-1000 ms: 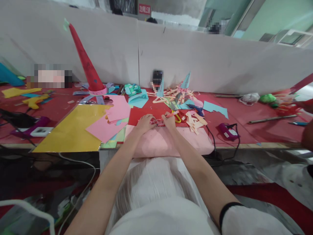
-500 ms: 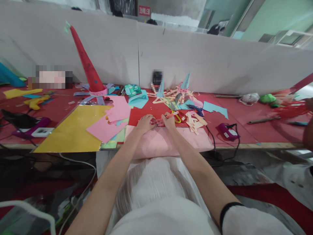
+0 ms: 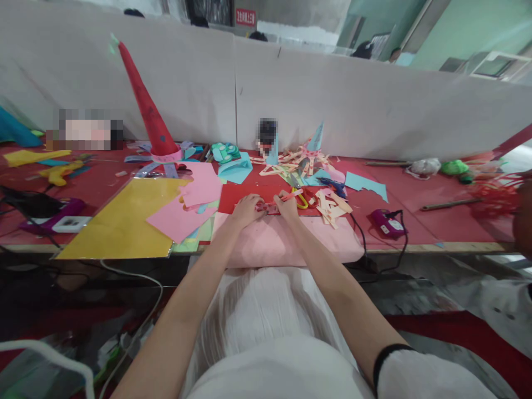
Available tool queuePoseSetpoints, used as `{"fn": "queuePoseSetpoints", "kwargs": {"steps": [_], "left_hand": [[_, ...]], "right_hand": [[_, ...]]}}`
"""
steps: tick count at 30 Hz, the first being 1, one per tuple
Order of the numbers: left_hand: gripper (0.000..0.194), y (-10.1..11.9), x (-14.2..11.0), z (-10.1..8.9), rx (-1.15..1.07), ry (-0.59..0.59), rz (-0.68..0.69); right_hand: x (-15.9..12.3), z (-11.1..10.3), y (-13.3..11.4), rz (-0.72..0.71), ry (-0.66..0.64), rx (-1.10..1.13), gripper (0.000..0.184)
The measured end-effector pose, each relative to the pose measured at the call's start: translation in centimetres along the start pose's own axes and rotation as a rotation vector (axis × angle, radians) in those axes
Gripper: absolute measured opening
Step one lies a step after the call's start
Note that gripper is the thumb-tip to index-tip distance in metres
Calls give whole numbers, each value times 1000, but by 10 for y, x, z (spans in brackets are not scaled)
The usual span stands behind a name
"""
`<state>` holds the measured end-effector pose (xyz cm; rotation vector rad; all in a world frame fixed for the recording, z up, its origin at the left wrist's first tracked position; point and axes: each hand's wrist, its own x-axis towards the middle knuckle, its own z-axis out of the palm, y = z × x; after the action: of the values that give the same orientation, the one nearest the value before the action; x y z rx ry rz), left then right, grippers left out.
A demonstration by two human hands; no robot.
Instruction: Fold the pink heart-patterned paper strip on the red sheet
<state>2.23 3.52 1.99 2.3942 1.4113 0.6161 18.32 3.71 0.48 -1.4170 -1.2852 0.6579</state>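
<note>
My left hand (image 3: 248,209) lies on a red sheet (image 3: 236,193) at the table's front edge, fingers stretched out and pressing down. Between my hands is a small pinkish patterned piece (image 3: 271,209), partly hidden by fingers. My right hand (image 3: 286,205) is pinched round a slim pink-orange pen (image 3: 297,193), its lower end beside that piece. Just right of this hand are scissors with yellow handles (image 3: 305,199) and a pile of pale peach paper strips (image 3: 332,206). Under my forearms a pink padded cushion (image 3: 286,244) hangs over the edge.
A tall red cone (image 3: 147,105) stands at back left, above a yellow sheet (image 3: 133,219) and pink paper cutouts (image 3: 183,216). Small blue cones (image 3: 316,137) stand behind my hands. A purple power box (image 3: 387,223) with a black cord sits right. A grey partition (image 3: 353,105) closes the back.
The pen in my right hand has tilted slightly. My left hand stays in place. At far right, the red stringy material has shifted beside another person's hand.
</note>
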Motion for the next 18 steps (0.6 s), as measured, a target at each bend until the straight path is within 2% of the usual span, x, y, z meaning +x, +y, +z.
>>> {"fn": "queuePoseSetpoints", "kwargs": {"steps": [18], "left_hand": [[27,5,-3,-4,-6,4,-10]], "right_hand": [[3,1,7,-7,22,-54,25]]}}
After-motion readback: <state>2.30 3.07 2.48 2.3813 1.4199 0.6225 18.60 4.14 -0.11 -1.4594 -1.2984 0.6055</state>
